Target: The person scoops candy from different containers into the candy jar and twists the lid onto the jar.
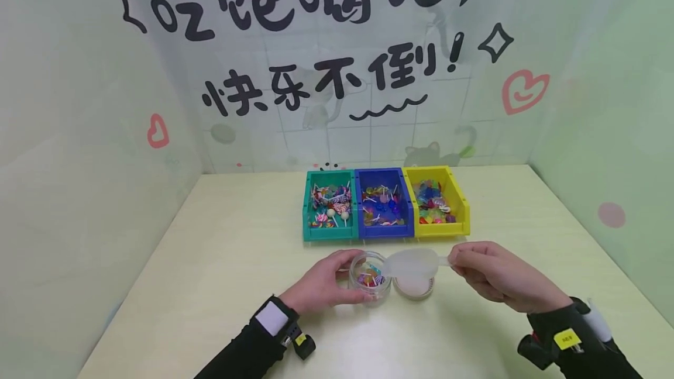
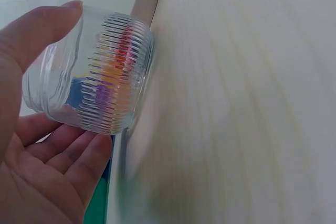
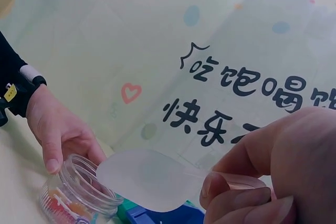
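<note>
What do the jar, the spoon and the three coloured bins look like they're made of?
Jar: clear, glossy glass, or possibly rigid plastic; its ridged wall is see-through and catches highlights.
Spoon: probably matte plastic; it looks milky white with little shine.
Green bin, blue bin and yellow bin: likely moulded plastic, judging by their even, opaque colour and clean edges.
</note>
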`<action>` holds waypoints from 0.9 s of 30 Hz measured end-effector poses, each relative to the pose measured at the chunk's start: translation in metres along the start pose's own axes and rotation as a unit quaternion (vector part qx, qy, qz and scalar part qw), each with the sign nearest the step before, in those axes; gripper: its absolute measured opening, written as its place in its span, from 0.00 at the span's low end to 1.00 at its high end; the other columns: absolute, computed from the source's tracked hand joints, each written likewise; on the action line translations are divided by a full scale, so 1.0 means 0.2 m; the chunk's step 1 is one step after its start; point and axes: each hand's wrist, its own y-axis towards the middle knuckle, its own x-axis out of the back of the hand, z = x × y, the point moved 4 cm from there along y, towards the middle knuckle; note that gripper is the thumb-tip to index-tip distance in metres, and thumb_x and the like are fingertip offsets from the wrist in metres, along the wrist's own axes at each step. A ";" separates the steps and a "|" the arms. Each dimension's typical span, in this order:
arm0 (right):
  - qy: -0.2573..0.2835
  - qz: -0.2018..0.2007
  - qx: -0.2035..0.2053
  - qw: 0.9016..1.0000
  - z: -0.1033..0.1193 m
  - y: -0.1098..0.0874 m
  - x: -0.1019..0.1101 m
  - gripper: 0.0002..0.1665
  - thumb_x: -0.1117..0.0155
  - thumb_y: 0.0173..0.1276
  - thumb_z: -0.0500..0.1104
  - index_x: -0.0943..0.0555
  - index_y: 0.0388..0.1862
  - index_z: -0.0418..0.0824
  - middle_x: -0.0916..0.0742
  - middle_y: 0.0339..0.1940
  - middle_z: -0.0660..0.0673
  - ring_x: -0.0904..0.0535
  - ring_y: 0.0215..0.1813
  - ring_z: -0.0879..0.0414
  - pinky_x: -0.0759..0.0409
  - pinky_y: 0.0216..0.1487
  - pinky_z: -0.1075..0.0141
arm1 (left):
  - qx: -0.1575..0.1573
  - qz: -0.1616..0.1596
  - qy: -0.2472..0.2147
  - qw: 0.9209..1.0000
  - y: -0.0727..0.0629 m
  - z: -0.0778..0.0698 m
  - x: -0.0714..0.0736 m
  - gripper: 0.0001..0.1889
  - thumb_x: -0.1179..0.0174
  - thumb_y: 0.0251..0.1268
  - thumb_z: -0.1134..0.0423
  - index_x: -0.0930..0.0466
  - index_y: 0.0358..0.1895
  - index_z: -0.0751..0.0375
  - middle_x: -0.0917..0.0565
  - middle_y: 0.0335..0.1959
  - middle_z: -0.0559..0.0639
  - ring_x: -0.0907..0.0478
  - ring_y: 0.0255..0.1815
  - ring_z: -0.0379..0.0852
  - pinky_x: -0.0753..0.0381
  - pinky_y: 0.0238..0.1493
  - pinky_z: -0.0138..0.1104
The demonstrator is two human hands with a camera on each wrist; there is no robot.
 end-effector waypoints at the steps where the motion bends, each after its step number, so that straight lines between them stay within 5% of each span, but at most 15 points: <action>1: -0.001 0.000 0.000 1.000 0.00 0.00 0.00 0.18 0.50 0.91 0.46 0.15 0.41 0.47 0.35 0.22 0.53 0.46 0.19 0.53 0.54 0.21 0.58 | 0.000 0.000 -0.001 1.000 0.00 0.00 0.00 0.43 0.18 0.63 0.51 0.27 0.80 0.55 0.21 0.75 0.53 0.22 0.75 0.56 0.22 0.79 0.54; 10: -0.001 -0.013 0.000 1.000 -0.01 0.00 0.01 0.21 0.52 0.92 0.47 0.17 0.38 0.48 0.36 0.22 0.52 0.46 0.19 0.52 0.53 0.21 0.59 | -0.007 0.005 -0.012 1.000 -0.01 0.00 0.03 0.45 0.17 0.62 0.50 0.28 0.81 0.53 0.20 0.76 0.52 0.21 0.76 0.58 0.20 0.77 0.55; 15: -0.002 -0.033 0.004 0.999 0.00 0.00 0.02 0.21 0.51 0.92 0.49 0.19 0.36 0.46 0.38 0.20 0.51 0.47 0.19 0.51 0.53 0.21 0.60 | -0.013 -0.005 -0.042 0.999 -0.02 -0.02 0.08 0.39 0.24 0.72 0.49 0.29 0.81 0.57 0.24 0.80 0.55 0.24 0.79 0.61 0.22 0.79 0.53; 20: -0.005 -0.072 0.005 0.997 0.00 0.00 0.05 0.22 0.49 0.91 0.51 0.23 0.35 0.44 0.39 0.20 0.51 0.47 0.19 0.52 0.52 0.22 0.60 | -0.015 -0.066 -0.030 0.997 -0.02 -0.05 0.18 0.30 0.36 0.82 0.46 0.26 0.80 0.54 0.21 0.78 0.56 0.21 0.76 0.61 0.18 0.75 0.54; 27: -0.006 -0.126 0.015 0.992 -0.01 -0.01 0.11 0.23 0.50 0.91 0.51 0.27 0.32 0.43 0.40 0.19 0.51 0.45 0.21 0.53 0.49 0.24 0.59 | -0.021 -0.172 -0.011 0.985 0.01 -0.06 0.35 0.26 0.37 0.84 0.47 0.22 0.77 0.52 0.19 0.75 0.54 0.22 0.75 0.55 0.20 0.76 0.55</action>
